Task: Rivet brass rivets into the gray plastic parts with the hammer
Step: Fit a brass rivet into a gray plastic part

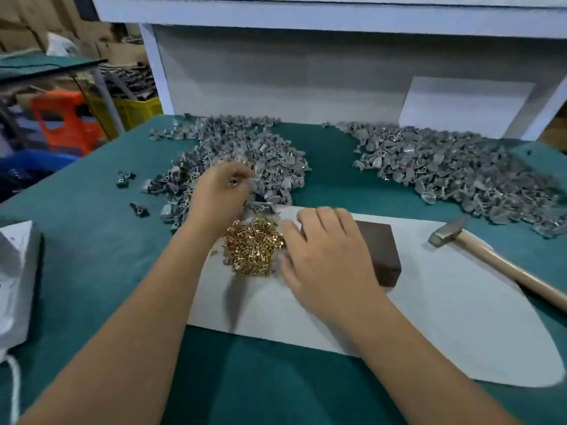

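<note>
While the left hand [219,191] reaches over the left pile of gray parts [245,161], fingers curled, grip unclear, the right hand [322,259] lies flat, fingers relaxed, beside the rivets [253,250]; the hammer [478,253] rests near the bench's right edge.

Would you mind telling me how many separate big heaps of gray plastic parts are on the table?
2. One heap lies at the back left, by the left hand; the other heap lies at the back right, beyond the hammer. A few strays lie apart.
</note>
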